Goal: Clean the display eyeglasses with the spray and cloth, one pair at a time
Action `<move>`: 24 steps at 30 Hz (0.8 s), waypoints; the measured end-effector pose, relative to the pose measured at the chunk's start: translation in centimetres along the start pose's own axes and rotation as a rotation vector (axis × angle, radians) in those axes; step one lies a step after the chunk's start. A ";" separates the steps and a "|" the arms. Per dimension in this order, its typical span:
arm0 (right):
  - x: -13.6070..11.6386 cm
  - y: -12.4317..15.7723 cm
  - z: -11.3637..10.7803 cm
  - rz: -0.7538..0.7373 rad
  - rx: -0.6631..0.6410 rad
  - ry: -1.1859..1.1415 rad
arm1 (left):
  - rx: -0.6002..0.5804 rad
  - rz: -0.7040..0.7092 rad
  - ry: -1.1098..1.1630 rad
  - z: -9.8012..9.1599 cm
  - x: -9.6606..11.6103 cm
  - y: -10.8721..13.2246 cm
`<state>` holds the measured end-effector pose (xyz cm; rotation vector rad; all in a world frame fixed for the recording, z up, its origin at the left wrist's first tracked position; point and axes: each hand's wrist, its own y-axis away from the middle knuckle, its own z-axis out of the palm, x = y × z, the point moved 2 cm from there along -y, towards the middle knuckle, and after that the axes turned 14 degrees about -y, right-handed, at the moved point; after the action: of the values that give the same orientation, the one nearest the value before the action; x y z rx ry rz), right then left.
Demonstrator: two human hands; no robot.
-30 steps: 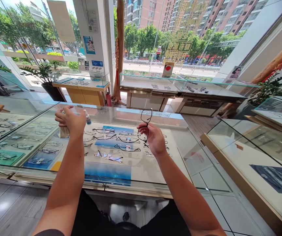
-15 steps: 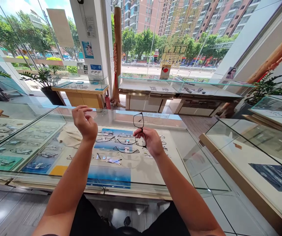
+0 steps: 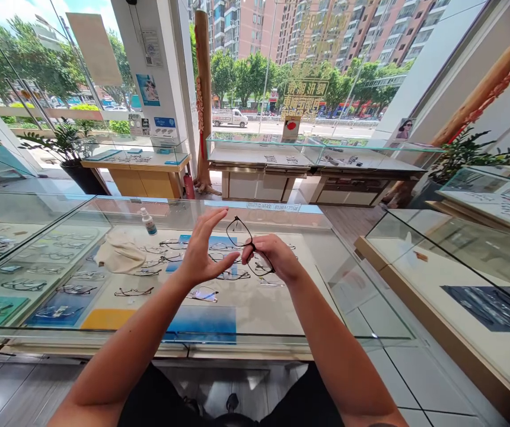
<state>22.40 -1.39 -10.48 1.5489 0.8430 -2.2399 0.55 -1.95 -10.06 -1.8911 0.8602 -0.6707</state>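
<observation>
The right hand [image 3: 275, 258] pinches the black-framed glasses [image 3: 246, 244] between thumb and fingers, above the middle of the glass display case [image 3: 277, 207]. The left hand [image 3: 204, 249] is spread open just beside them, holding nothing. A beige cloth [image 3: 119, 252] and a spray bottle [image 3: 149, 222] sit toward the left.

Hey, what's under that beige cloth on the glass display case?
The beige cloth rests on the glass top of the display case. Eyeglass frames show beneath the glass around it, but whatever lies directly under the cloth is covered.
</observation>
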 end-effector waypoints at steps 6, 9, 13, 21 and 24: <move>-0.4 0.3 -0.4 0.022 -0.111 0.086 | -0.023 0.048 -0.161 -0.1 0.2 -0.1; -0.4 0.3 -0.9 -0.007 -0.138 0.126 | 0.057 0.110 -0.266 -0.3 0.5 -0.2; -0.4 0.4 -1.5 -0.097 -0.122 0.275 | 0.171 0.222 -0.399 -0.5 0.9 -0.3; -0.5 0.7 -1.9 -0.227 0.079 0.424 | 0.190 0.224 -0.450 -0.3 0.7 0.1; -0.9 0.7 -1.7 -0.301 0.150 0.439 | 0.196 0.214 -0.460 -0.2 0.3 0.4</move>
<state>24.42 -1.03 -10.27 2.1610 1.1104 -2.2336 0.45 -2.39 -10.28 -1.6525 0.6580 -0.1676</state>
